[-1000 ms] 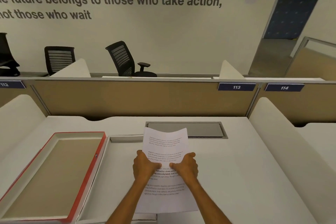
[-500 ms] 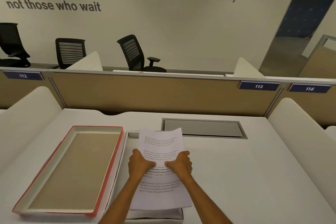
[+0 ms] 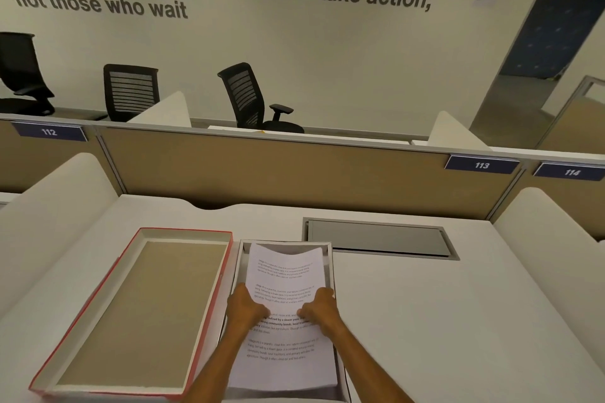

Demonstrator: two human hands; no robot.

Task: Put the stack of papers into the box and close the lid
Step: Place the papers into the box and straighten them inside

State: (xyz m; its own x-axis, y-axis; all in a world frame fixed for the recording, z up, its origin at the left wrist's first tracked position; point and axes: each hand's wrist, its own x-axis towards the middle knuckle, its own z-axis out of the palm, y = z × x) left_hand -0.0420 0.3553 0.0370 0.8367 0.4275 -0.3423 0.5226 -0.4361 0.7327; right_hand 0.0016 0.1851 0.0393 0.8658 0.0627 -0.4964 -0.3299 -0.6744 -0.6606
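Observation:
A stack of printed white papers (image 3: 284, 275) lies lengthwise inside the open white box (image 3: 330, 258) near the desk's front edge, its far end curling up a little. My left hand (image 3: 246, 308) grips the stack's left edge and my right hand (image 3: 319, 307) grips its right edge, thumbs on top of the sheets. The box's lid (image 3: 137, 311), red-edged with a brown inside, lies upside down on the desk just left of the box, touching its side.
A grey cable hatch (image 3: 379, 237) is set into the white desk (image 3: 458, 321) behind and right of the box. Rounded white side dividers and a tan back partition (image 3: 278, 170) with plates 112, 113, 114 enclose the desk. Black office chairs stand beyond.
Both hands have carried the papers left and down, from above the desk into the box. The view has swung left, so the lid and box sit more centrally.

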